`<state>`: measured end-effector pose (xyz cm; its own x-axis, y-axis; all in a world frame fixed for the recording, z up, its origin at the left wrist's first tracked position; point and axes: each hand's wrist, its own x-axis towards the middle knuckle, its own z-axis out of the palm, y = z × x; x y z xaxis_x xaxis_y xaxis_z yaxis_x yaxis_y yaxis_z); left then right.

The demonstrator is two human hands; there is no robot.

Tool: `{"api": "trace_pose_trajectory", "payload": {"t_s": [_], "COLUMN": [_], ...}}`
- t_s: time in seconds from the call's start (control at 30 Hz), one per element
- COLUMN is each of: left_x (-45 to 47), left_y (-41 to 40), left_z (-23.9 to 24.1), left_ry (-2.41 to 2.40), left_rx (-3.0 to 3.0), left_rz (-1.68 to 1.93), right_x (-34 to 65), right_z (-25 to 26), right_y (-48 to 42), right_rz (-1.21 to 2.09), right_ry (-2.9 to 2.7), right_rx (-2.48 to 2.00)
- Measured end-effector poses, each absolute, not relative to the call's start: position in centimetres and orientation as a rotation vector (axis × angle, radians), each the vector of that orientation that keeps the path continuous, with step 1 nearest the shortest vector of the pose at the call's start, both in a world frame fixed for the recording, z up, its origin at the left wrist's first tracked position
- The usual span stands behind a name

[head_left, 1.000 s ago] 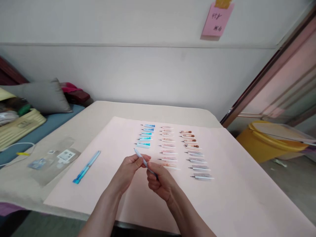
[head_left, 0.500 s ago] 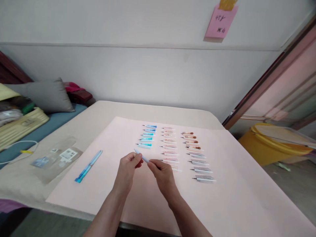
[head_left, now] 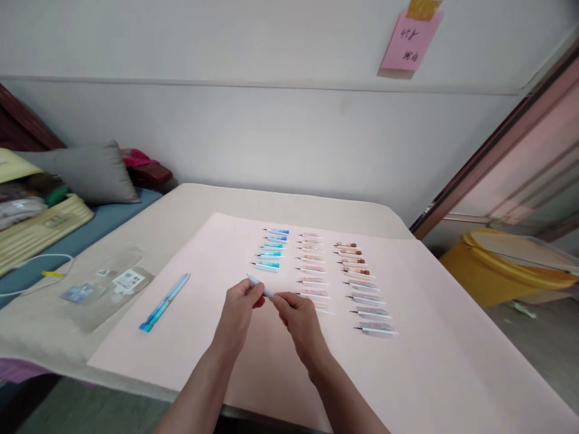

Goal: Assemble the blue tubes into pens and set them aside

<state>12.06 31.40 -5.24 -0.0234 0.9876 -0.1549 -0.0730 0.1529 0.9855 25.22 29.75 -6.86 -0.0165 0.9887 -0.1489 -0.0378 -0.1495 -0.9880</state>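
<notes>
Between my two hands is a light blue pen [head_left: 268, 293], slanting with its narrow end up and to the left. My left hand [head_left: 242, 300] pinches it near that end, and my right hand [head_left: 295, 312] grips the other end, its fingers covering much of it. Beyond my hands lies a column of blue pens [head_left: 274, 246] with thin, dark-tipped refills beside them. Pale pink pens [head_left: 311, 268] form a middle column, partly behind my right hand. Brown-ended pens [head_left: 352, 261] and grey pens [head_left: 367, 297] make up the right column.
Two blue pens [head_left: 165, 302] lie together on the left of the pink sheet [head_left: 136, 355]. Further left, clear plastic packaging [head_left: 108, 289] rests on the cream cloth. A yellow bin [head_left: 502, 262] stands right of the table, and a wall [head_left: 280, 138] rises behind it.
The view has shifted slightly, so everything sits a little further right. Both hands keep hold of the light blue pen, with little visible change in grip.
</notes>
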Motion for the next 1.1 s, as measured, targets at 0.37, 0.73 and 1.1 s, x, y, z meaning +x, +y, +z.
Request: {"api": "trace_pose_trajectory", "payload": {"t_s": [0.37,0.73,1.1], "left_x": [12.2,11.9,11.9], "left_y": [31.3,31.5,31.6], "left_z": [-4.7,-5.0,-5.3], "left_ry": [1.153,1.246,1.297], "left_rx": [1.078,1.063,1.071], "left_rz": [1.037,1.12,1.128], "right_x": [25.7,25.6,25.4], "right_z": [-6.9,-7.0,-7.9], "right_y": [29.8,29.6,30.0], "right_rz": [1.478,1.425,1.744], "right_ry": [-0.966,-1.078,-0.725], "right_rx": [-1.242,-1.265,-1.088]}}
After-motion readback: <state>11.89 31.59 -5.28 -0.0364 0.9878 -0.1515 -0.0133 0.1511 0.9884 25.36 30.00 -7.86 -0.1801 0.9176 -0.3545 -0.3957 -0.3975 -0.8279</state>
